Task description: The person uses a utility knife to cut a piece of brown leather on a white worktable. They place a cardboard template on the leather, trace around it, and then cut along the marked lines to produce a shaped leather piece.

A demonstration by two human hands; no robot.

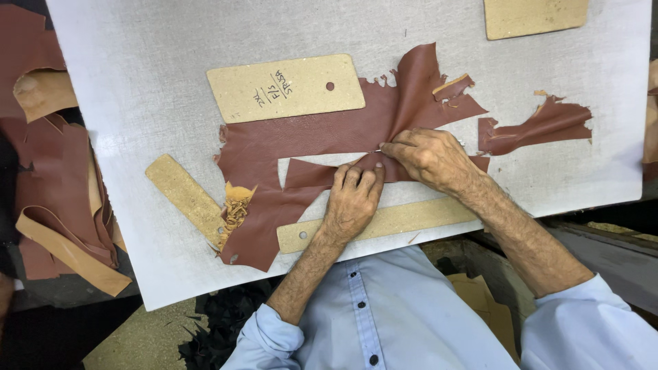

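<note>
A ragged piece of reddish-brown leather (308, 140) lies spread on a white cutting board (137, 82). My left hand (353, 199) presses flat on the leather's lower middle, fingers together. My right hand (428, 157) is closed around a thin blade whose tip touches the leather just left of its fingers. A long narrow cardboard strip (411, 218) lies under my left wrist along the board's near edge.
A rectangular cardboard pattern with a hole (284, 88) lies above the leather. Another cardboard strip (185, 195) lies at the lower left, a further pattern (534, 17) at the top right. A leather offcut (541, 127) sits to the right. Leather scraps (48, 178) pile up left of the board.
</note>
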